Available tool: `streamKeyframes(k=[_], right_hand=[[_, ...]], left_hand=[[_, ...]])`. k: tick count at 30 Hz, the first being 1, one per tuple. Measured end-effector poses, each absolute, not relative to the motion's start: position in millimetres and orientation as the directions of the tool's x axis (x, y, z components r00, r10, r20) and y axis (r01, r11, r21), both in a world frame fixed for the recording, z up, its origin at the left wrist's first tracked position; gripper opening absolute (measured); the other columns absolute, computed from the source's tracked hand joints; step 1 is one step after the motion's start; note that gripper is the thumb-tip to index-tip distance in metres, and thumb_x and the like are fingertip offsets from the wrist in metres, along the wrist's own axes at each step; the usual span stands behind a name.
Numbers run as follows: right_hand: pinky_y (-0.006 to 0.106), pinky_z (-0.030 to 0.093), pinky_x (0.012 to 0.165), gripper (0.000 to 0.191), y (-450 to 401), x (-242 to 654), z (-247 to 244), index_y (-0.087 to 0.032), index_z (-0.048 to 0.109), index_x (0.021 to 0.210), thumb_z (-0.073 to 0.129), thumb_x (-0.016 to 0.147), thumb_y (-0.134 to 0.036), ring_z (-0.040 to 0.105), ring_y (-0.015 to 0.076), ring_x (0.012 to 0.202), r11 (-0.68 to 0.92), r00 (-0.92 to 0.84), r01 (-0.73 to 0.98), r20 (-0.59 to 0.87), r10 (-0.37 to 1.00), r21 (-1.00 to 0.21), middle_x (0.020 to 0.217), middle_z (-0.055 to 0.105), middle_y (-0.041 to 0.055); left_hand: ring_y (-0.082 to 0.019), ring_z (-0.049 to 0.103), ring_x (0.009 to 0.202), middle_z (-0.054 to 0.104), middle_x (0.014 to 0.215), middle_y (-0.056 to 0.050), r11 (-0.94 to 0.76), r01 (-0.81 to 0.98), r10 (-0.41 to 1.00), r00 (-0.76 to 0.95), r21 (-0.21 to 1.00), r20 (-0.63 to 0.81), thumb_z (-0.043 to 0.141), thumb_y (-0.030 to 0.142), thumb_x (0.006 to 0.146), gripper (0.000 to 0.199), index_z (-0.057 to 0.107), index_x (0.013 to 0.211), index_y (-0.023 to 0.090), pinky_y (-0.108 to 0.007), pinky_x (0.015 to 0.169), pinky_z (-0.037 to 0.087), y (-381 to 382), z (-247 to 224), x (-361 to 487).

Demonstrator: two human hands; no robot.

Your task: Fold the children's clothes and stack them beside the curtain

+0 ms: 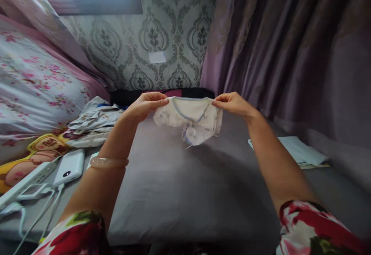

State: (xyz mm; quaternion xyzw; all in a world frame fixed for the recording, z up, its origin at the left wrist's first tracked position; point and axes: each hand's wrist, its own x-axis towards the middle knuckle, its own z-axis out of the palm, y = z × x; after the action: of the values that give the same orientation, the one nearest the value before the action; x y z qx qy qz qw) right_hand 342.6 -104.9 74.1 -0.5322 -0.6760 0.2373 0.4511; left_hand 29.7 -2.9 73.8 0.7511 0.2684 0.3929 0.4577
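Note:
A small white baby shirt (185, 119) with a blue-edged V neckline hangs stretched out above the grey bed sheet (185, 193). My left hand (147, 104) pinches its left shoulder between thumb and fingers. At the opposite shoulder, my right hand (230, 102) pinches the cloth the same way. The lower part of the shirt is bunched and slightly blurred, so its full shape cannot be made out. Both arms reach forward, and a pale bangle (108, 162) circles the left wrist side.
Left of my arm lie a crumpled clothes pile (94, 121), a yellow cartoon cushion (23, 162), a white power bank (69, 168) and a power strip (31, 177) with cables. Folded light-blue clothes (303, 150) rest at right. Purple curtains (275, 46) hang on the right side.

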Motion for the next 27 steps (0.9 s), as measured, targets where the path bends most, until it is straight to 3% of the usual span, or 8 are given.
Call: streamKeyframes(k=[5, 10, 16, 21, 24, 27], right_hand=[[0.029, 0.049, 0.066, 0.045, -83, 348, 58, -0.018, 0.069, 0.081, 0.072, 0.070, -0.061, 0.060, 0.0160, 0.071, 0.385, 0.181, 0.519, 0.538, 0.824, -0.763, 0.077, 0.069, 0.0037], [0.031, 0.046, 0.067, 0.037, -71, 345, 44, -0.016, 0.068, 0.084, 0.059, 0.085, -0.052, 0.058, 0.0165, 0.069, 0.309, 0.253, 0.726, 0.658, 0.709, -0.614, 0.078, 0.068, 0.0054], [0.030, 0.044, 0.072, 0.040, -82, 332, 32, -0.019, 0.064, 0.097, 0.036, 0.101, -0.047, 0.060, 0.0188, 0.081, 0.145, 0.192, 0.937, 0.813, 0.549, -0.319, 0.093, 0.067, 0.0076], [0.026, 0.039, 0.059, 0.048, -104, 328, 24, -0.023, 0.063, 0.112, 0.025, 0.103, -0.051, 0.060, 0.0159, 0.076, -0.017, 0.087, 0.995, 0.811, 0.578, -0.094, 0.098, 0.063, 0.0046], [0.025, 0.039, 0.058, 0.049, -123, 327, 28, -0.023, 0.063, 0.114, 0.025, 0.103, -0.053, 0.060, 0.0153, 0.075, 0.021, 0.037, 0.998, 0.816, 0.576, -0.060, 0.096, 0.063, 0.0038], [0.026, 0.043, 0.063, 0.046, -149, 320, 44, -0.024, 0.064, 0.110, 0.030, 0.102, -0.054, 0.061, 0.0169, 0.082, 0.162, -0.011, 0.983, 0.841, 0.541, -0.091, 0.096, 0.065, 0.0043]], left_hand=[[-0.010, 0.052, 0.057, 0.059, 0.069, 0.001, -0.469, 0.033, 0.812, 0.409, 0.883, 0.416, 0.072, 0.045, 0.073, 0.031, 0.065, 0.085, 0.017, -0.022, 0.052, 0.040, 9, 59, 38], [-0.009, 0.045, 0.056, 0.051, 0.065, 0.004, -0.576, 0.083, 0.796, 0.285, 0.813, 0.535, 0.065, 0.043, 0.078, 0.028, 0.065, 0.089, 0.018, -0.021, 0.051, 0.034, 16, 46, 55], [-0.015, 0.052, 0.080, 0.056, 0.082, -0.001, -0.768, 0.409, 0.591, 0.155, 0.493, 0.792, 0.058, 0.030, 0.084, 0.014, 0.066, 0.085, 0.018, -0.027, 0.075, 0.043, 7, 42, 62], [-0.020, 0.051, 0.091, 0.054, 0.089, -0.005, -0.779, 0.582, 0.370, 0.129, 0.231, 0.920, 0.054, 0.029, 0.090, 0.015, 0.066, 0.091, 0.020, -0.037, 0.090, 0.040, -10, 37, 56], [-0.022, 0.051, 0.092, 0.054, 0.092, -0.007, -0.765, 0.632, 0.272, 0.142, 0.124, 0.952, 0.053, 0.031, 0.091, 0.015, 0.065, 0.094, 0.021, -0.041, 0.090, 0.039, -28, 36, 44], [-0.022, 0.051, 0.090, 0.052, 0.091, -0.006, -0.758, 0.649, 0.202, 0.150, 0.058, 0.968, 0.056, 0.031, 0.091, 0.012, 0.065, 0.093, 0.024, -0.042, 0.088, 0.040, -57, 45, 26]])
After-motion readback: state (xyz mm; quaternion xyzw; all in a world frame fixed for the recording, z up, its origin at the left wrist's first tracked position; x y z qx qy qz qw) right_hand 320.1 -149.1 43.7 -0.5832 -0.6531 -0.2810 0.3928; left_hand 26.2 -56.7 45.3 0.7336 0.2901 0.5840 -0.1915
